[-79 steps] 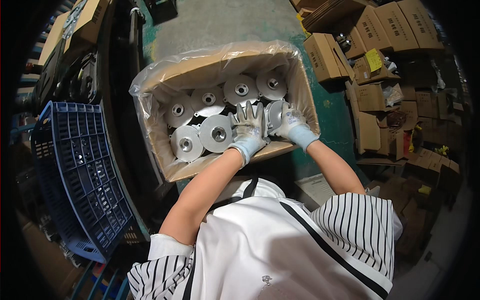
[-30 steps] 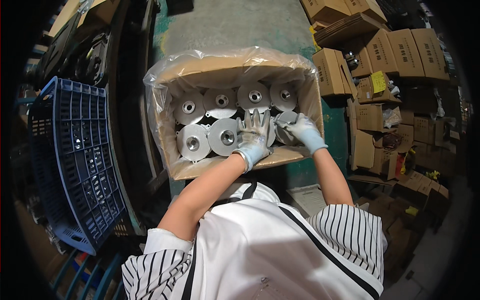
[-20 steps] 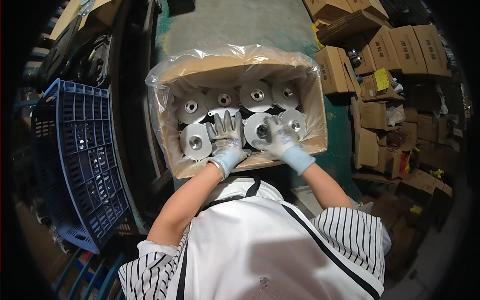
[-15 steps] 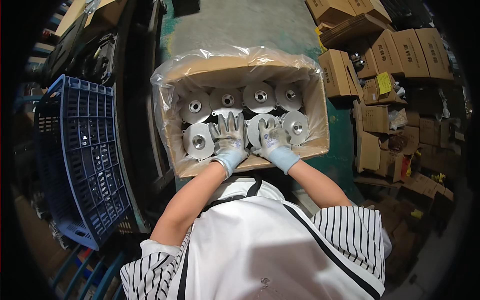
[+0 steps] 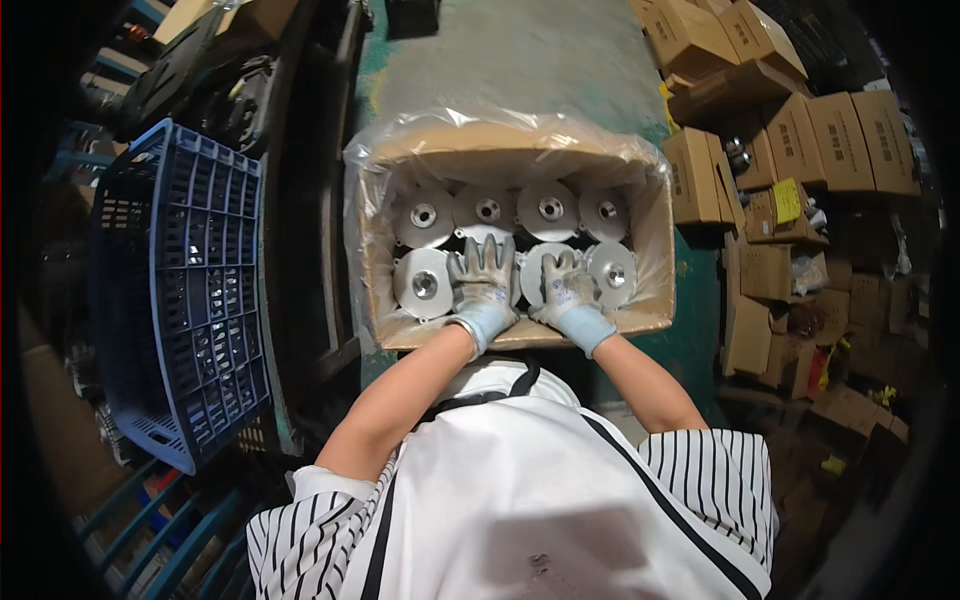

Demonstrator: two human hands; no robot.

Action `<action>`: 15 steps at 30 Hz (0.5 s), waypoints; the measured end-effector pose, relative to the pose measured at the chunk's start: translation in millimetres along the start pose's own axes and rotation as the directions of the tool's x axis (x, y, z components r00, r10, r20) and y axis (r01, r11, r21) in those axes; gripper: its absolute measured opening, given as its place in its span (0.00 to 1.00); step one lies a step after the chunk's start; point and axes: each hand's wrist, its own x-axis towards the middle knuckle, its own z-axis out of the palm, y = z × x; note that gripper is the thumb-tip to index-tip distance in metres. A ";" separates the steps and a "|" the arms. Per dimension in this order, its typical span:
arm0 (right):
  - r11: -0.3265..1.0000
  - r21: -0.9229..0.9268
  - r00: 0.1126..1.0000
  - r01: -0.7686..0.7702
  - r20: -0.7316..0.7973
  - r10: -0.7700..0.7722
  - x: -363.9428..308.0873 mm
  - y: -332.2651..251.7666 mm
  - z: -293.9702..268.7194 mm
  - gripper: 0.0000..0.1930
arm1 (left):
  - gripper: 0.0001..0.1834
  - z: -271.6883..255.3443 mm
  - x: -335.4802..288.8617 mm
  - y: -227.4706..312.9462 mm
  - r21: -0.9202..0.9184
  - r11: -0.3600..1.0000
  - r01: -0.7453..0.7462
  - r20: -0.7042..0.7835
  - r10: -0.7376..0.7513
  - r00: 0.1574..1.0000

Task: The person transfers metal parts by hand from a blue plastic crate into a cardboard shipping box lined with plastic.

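Round grey metal discs with raised, holed hubs, like end covers, lie in two rows inside a cardboard box [image 5: 520, 332] lined with clear plastic. My left hand [image 5: 486, 280], in a grey glove with a light blue cuff, lies with fingers spread over the near row, hiding most of what is under it. Left of it is an uncovered metal disc [image 5: 423, 283]. My right hand [image 5: 570, 288], gloved alike, rests with fingers apart and slightly bent on another metal disc [image 5: 538, 268]. Beside it, at the right end, sits one more metal disc [image 5: 612, 274].
A blue plastic crate [image 5: 212, 300] stands on its side at the left. Stacked cardboard boxes [image 5: 805, 140] and opened cartons fill the right side. The plastic liner [image 5: 385, 130] folds out over the box rim. Beyond it stretches grey floor [image 5: 520, 60] with green patches.
The view has shifted, so box and hands appear further right and slightly lower. Both hands stay on the near row of discs, with little movement against the box.
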 end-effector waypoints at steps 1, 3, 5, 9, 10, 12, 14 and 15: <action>0.999 0.000 0.998 0.035 -0.044 -0.035 1.7 1.0 4.2 0.45 | 0.61 3.8 -3.7 -1.6 -0.026 1.000 -0.007 -0.044 0.006 0.999; 0.996 -0.014 0.956 0.091 -0.280 -0.091 7.0 5.0 39.2 0.46 | 0.59 15.7 -4.3 -5.9 -0.059 0.998 -0.011 -0.094 0.005 0.996; 0.997 -0.069 1.000 0.029 -0.009 -0.030 17.5 8.5 65.1 0.55 | 0.60 44.1 6.7 -13.8 -0.102 0.994 -0.040 -0.148 0.024 0.989; 0.976 0.215 0.999 -0.011 0.037 0.003 26.0 41.0 95.9 0.63 | 0.58 -10.9 -27.7 -10.5 -0.238 0.963 -0.125 -0.215 0.074 0.974; 0.983 0.183 0.998 -0.007 0.069 -0.005 3.8 7.6 33.9 0.60 | 0.59 -25.9 -43.8 -22.6 -0.257 0.965 -0.056 -0.182 0.008 0.983; 0.968 0.244 0.993 0.060 -0.114 -0.032 -15.2 0.6 8.5 0.51 | 0.62 -68.4 -70.3 -45.8 -0.336 0.941 -0.026 -0.136 -0.021 0.990; 0.873 0.467 0.986 0.138 -0.145 -0.078 -13.6 10.5 7.1 0.43 | 0.62 -101.8 -105.5 -97.7 -0.312 0.920 -0.237 -0.573 0.016 0.819; 0.839 0.529 0.990 0.131 -0.115 -0.083 -16.5 -3.1 -15.8 0.43 | 0.62 -116.5 -118.8 -126.9 -0.341 0.892 -0.298 -0.661 -0.003 0.750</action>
